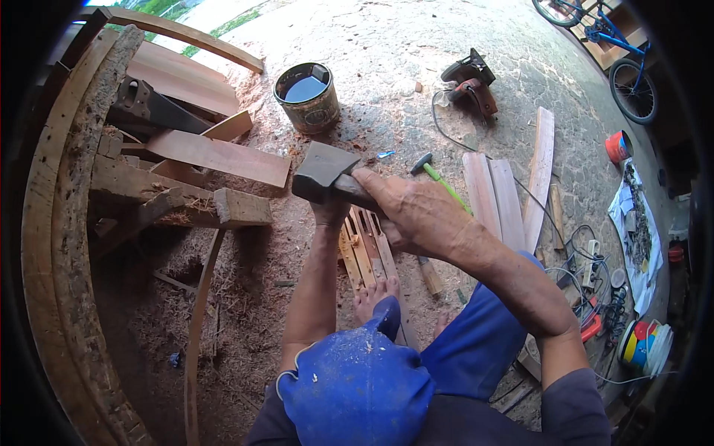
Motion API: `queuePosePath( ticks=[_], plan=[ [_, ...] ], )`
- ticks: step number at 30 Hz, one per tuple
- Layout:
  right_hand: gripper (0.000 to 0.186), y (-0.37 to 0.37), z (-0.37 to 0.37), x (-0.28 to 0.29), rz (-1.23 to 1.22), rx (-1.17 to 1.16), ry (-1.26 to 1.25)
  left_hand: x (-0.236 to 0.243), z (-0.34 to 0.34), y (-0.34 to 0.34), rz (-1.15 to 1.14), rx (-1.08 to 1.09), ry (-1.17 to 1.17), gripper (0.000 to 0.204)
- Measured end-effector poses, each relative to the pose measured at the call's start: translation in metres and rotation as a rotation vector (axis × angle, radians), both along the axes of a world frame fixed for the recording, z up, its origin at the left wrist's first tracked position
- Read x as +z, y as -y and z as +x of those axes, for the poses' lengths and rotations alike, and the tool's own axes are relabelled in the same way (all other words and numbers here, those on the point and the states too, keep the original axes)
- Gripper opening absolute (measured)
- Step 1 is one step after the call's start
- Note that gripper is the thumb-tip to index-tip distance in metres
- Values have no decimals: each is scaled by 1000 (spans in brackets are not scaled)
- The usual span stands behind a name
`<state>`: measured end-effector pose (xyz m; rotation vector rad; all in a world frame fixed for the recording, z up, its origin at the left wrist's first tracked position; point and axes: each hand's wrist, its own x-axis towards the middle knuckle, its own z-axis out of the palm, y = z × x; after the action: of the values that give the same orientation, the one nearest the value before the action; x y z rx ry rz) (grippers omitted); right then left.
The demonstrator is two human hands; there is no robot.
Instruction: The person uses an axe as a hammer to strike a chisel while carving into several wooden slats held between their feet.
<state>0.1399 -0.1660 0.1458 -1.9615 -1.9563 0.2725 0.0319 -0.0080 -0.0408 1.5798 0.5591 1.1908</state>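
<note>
My right hand [424,212] is wrapped round the wooden handle of a heavy hammer [323,167], close behind its blocky dark grey head. The hammer is raised in front of me, above the floor. Below and behind that head is my left hand [328,214]; its fingers are hidden, and what they hold, if anything, does not show. Under both hands lie several narrow wooden pieces with slots [361,253], set side by side on the floor. A bare foot [375,296] rests on their near end. Beside them lies a wooden-handled tool [430,275].
Timber framing [67,223] and a handsaw [152,104] stand left. A bucket of dark liquid [306,100] is ahead. To the right lie a green-handled hammer [439,177], planks [494,193], a corded circular saw [472,85] and tangled cables [584,260]. Shavings cover the ground.
</note>
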Motion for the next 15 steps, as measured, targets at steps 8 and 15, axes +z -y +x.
queuePosePath(
  ticks=[8, 15],
  plan=[
    [38, -28, 1, 30, -118, -86, -34, 23, 5, -1, -89, 90, 86, 27],
    [43, -15, 18, 54, 12, -39, -277, 29, 6, -1, -74, 100, 85, 12]
  ],
)
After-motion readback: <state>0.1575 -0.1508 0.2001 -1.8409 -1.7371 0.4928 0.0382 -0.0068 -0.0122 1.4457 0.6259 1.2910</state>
